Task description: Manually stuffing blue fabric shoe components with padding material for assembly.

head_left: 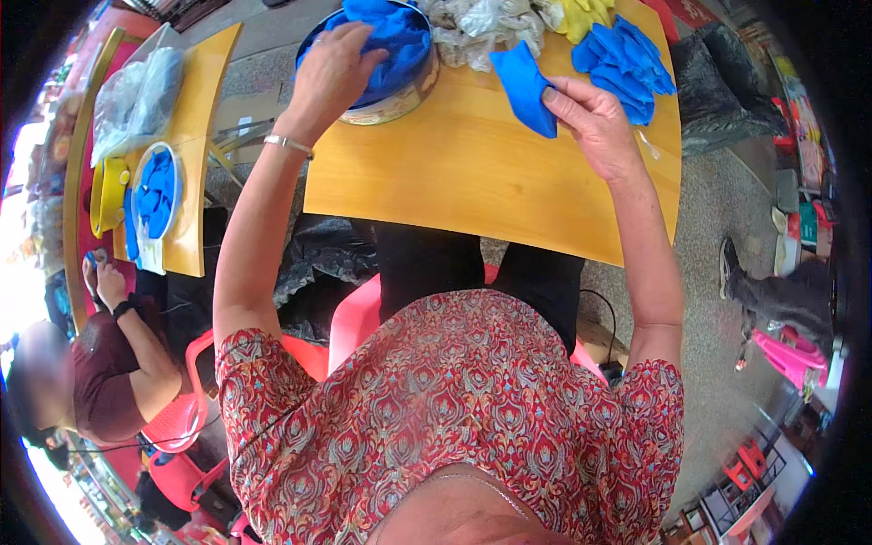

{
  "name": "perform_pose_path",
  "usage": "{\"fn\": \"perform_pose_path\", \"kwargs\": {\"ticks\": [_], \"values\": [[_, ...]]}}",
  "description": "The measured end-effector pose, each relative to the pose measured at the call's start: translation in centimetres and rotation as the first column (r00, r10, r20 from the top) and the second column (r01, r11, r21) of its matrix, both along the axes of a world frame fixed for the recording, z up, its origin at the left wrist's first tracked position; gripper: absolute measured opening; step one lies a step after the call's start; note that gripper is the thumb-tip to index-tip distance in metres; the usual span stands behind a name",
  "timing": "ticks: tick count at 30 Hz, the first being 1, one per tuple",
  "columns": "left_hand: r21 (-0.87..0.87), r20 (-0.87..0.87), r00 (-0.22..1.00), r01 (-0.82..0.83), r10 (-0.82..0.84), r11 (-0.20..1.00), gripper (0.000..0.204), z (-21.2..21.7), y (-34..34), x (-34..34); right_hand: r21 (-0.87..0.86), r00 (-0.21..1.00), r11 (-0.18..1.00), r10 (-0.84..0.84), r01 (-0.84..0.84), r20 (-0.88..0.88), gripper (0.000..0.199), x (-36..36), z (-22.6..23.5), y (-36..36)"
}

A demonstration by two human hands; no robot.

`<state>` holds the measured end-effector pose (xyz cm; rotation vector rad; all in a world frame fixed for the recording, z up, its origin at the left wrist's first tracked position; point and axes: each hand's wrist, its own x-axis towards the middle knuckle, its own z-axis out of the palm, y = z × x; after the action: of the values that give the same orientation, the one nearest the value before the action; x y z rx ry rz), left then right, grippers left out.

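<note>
My right hand [595, 123] pinches a small blue fabric piece [525, 89] between thumb and fingers, above the right part of the wooden table [490, 173]. The piece hangs to the left of the fingers, with a pointed upper end. At the far left of the table, my left hand [338, 71] is over a round tin [391, 111] filled with blue fabric pieces [400, 45]. Its fingers reach out over the fabric, with the thumb apart, and nothing shows in its grip. A pile of similar blue pieces [627, 68] lies beyond my right hand.
Clear plastic bags [481, 27] and a yellow bundle [581, 16] lie along the table's far edge. A black plastic bag [727, 91] is at the right. At the left, a seated person [118, 372] handles something blue near another table [195, 182] bearing a white tub [156, 195].
</note>
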<state>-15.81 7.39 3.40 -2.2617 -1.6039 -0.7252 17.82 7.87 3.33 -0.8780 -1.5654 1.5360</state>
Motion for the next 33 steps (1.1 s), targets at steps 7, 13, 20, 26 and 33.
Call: {"fn": "perform_pose_path", "kwargs": {"ticks": [7, 13, 20, 26, 33], "values": [[-0.196, 0.83, 0.555, 0.376, -0.051, 0.905, 0.035, 0.0, -8.8, 9.7, -0.119, 0.998, 0.991, 0.059, -0.061, -0.024, 0.029, -1.2, -1.7, -4.9], [-0.121, 0.833, -0.357, 0.628, 0.423, 0.769, 0.017, -2.5, -12.3, 13.3, -0.362, 0.924, 0.918, 0.013, -0.163, -0.381, 0.026, -2.5, -2.8, -9.1], [-0.14, 0.89, -0.317, 0.494, 0.328, 0.858, 0.008, -1.7, -14.0, 15.1, -0.126, 0.983, 0.992, -0.003, -0.02, -0.181, 0.031, -0.1, -2.1, -10.9], [-0.26, 0.924, -0.108, 0.528, 0.368, 0.808, 0.011, -1.9, -15.3, 15.3, -0.034, 0.994, 0.999, -0.008, 0.004, -0.106, 0.033, -0.1, -1.8, -11.1], [-0.219, 0.843, -0.245, 0.657, 0.479, 0.721, 0.025, -0.4, -16.9, 16.4, -0.304, 0.93, 0.952, -0.146, 0.039, -0.336, 0.022, 0.0, -3.2, -11.4]]}}
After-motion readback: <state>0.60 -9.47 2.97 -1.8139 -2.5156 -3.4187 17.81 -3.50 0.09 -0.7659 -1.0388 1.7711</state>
